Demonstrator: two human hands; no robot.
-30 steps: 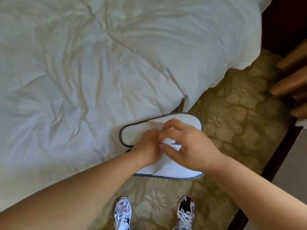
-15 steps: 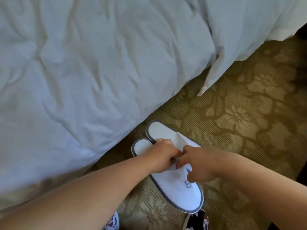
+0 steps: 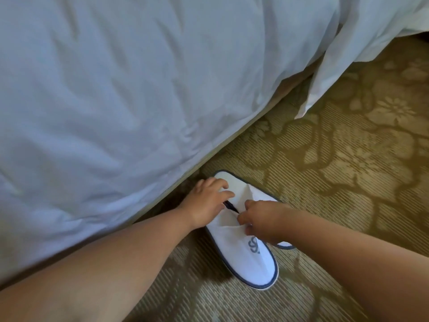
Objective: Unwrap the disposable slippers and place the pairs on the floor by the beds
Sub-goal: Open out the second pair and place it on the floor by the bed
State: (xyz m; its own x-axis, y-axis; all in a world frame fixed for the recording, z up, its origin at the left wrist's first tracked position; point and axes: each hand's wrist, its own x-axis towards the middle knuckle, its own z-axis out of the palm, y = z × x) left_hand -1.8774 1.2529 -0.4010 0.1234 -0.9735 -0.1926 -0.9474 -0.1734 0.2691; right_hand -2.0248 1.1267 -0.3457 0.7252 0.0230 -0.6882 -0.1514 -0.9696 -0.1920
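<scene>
A pair of white disposable slippers with dark blue trim and a blue logo lies overlapped on the patterned carpet, right beside the bed's edge. My left hand rests on the heel end of the slippers with its fingers spread over the white sole. My right hand pinches the edge of the upper of the top slipper near its opening. A second toe tip peeks out under my right wrist.
The bed with its white duvet fills the upper left, its edge running diagonally; a loose corner of sheet hangs down at upper right. Olive floral carpet spreads to the right and below.
The slippers came down from in front of the duvet to the carpet by the bed. Both hands followed them down, and the view dropped closer to the floor.
</scene>
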